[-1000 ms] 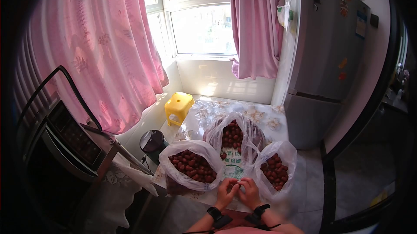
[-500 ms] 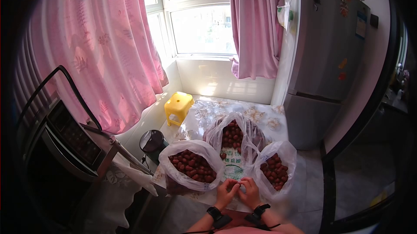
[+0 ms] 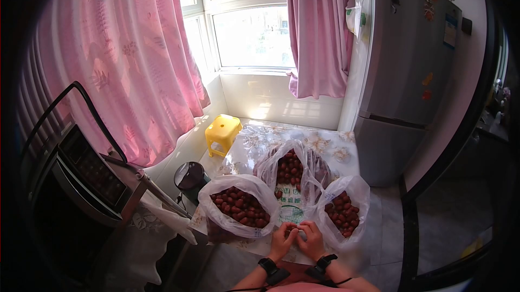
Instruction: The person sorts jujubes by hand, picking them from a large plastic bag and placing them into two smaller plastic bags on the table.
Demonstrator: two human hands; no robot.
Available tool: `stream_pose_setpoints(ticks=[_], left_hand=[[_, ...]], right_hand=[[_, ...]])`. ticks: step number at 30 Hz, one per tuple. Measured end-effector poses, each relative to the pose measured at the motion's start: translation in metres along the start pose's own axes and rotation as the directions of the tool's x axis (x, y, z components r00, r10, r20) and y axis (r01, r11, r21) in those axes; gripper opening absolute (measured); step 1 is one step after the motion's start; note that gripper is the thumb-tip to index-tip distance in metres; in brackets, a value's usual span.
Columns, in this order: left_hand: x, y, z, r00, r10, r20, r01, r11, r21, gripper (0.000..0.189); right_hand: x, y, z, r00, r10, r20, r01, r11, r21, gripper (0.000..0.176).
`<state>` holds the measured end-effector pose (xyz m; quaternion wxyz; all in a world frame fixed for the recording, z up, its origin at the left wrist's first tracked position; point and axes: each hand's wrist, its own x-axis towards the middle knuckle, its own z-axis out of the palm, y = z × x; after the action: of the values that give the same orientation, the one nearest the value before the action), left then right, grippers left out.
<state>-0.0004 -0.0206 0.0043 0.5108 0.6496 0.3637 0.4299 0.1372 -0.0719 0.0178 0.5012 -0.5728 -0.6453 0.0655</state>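
Note:
At the near edge of the table my left hand (image 3: 280, 239) and my right hand (image 3: 311, 241) meet, their fingertips pinched together. Between them is a small dark-red bit, apparently a red date (image 3: 293, 229), mostly hidden by the fingers. On the left an open plastic bag (image 3: 208, 188) is full of red dates (image 3: 238, 205). Another bag of red dates (image 3: 342, 213) stands close beside my right hand. Behind, a third bag (image 3: 265, 166) lies open toward me, its green-printed plastic (image 3: 291, 214) spread out just beyond my fingers.
A flowered cloth covers the table (image 3: 325, 143). Past its far left corner stands a yellow stool (image 3: 222, 134). A dark round-topped appliance (image 3: 190, 178) is at the left edge, with a microwave oven (image 3: 89, 170) farther left. The refrigerator (image 3: 403, 70) rises at the back right.
Both hands stay in the same place. Their fingertips have shifted slightly, and a little more of the dark-red piece shows between them.

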Motion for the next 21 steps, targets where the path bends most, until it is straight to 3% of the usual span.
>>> stream_pose_setpoints(ticks=[3, 6, 12, 21], left_hand=[[0.001, -0.001, 0.003, 0.997, 0.051, -0.059, -0.052, 0.998, -0.018, 0.018], [-0.001, -0.005, 0.003, 0.996, 0.005, -0.086, -0.009, 0.999, -0.05, 0.018], [0.0, -0.009, 0.002, 0.997, -0.003, -0.082, 0.006, 0.999, 0.034, 0.019], [0.001, -0.006, 0.003, 0.996, 0.026, -0.082, -0.026, 1.0, 0.001, 0.016]], right_hand=[[-0.001, 0.001, 0.0, 1.0, 0.005, 0.008, -0.005, 1.0, 0.004, 0.026], [-0.001, 0.002, 0.001, 1.0, 0.002, 0.023, -0.001, 1.0, -0.006, 0.027], [0.002, -0.001, -0.001, 0.999, -0.029, 0.015, 0.03, 1.0, -0.008, 0.027], [0.001, -0.001, 0.0, 1.0, 0.013, 0.007, -0.013, 1.0, 0.013, 0.028]])
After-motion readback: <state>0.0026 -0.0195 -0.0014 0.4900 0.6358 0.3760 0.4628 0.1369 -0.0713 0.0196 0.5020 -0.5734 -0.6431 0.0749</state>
